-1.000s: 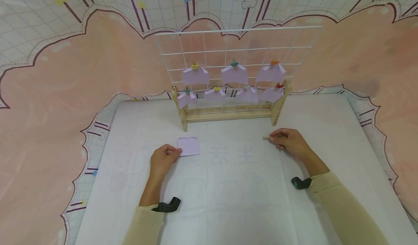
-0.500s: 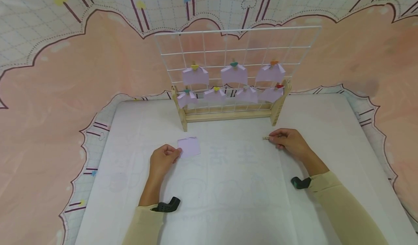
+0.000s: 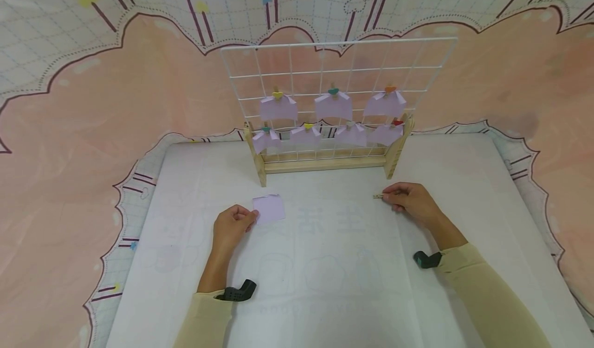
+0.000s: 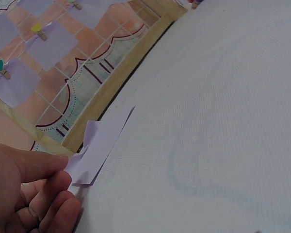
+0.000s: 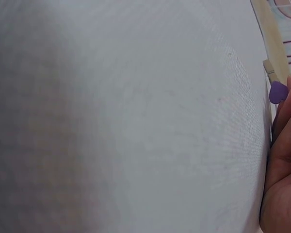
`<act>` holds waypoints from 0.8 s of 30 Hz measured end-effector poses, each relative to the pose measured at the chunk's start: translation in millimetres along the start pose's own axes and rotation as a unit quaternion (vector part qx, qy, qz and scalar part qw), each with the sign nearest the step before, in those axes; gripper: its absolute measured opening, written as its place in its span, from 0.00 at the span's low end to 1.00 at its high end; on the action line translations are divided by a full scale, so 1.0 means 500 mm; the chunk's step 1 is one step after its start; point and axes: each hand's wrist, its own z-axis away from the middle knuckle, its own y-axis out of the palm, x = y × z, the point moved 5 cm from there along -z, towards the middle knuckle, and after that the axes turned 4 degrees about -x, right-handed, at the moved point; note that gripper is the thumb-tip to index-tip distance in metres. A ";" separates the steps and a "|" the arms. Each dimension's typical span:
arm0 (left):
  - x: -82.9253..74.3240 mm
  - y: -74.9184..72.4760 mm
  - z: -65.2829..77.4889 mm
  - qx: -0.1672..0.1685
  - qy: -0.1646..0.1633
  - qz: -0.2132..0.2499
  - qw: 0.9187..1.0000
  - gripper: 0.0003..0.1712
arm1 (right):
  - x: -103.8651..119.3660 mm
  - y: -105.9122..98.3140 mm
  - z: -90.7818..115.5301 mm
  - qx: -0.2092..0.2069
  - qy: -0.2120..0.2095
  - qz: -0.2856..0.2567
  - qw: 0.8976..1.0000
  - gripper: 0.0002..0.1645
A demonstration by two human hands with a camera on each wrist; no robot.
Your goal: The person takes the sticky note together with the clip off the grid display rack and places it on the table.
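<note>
Between thumb and fingers, my left hand [image 3: 234, 228] pinches the left edge of a square of light purple paper [image 3: 270, 208], over the left part of the table. The left wrist view shows this paper [image 4: 99, 148] slightly curled, with a crease near its edge. Over on the right, my right hand [image 3: 413, 202] holds a small wooden clothespin [image 3: 378, 196] by one end, just in front of the rack's right foot. A purple heart [image 5: 278, 92] decorates the clothespin in the right wrist view, where the hand [image 5: 283, 160] is partly cut off.
A white wire grid rack [image 3: 320, 72] on a wooden stand [image 3: 325, 166] stands at the back of the white table [image 3: 315, 265]. Several purple papers [image 3: 333, 105] hang on it in two rows, clipped with heart clothespins. A patterned peach cloth [image 3: 83, 193] surrounds the table.
The purple paper in my left hand has tilted very slightly. Both hands stay in place with their holds unchanged.
</note>
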 end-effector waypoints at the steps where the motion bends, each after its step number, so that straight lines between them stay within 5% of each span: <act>1: 0.000 0.000 0.000 -0.001 0.001 -0.001 1.000 0.15 | 0.001 0.000 0.001 0.000 0.000 -0.002 1.000 0.24; 24: -0.003 -0.001 0.002 0.000 0.002 -0.007 1.000 0.15 | 0.000 -0.003 0.003 0.000 0.007 -0.064 0.998 0.25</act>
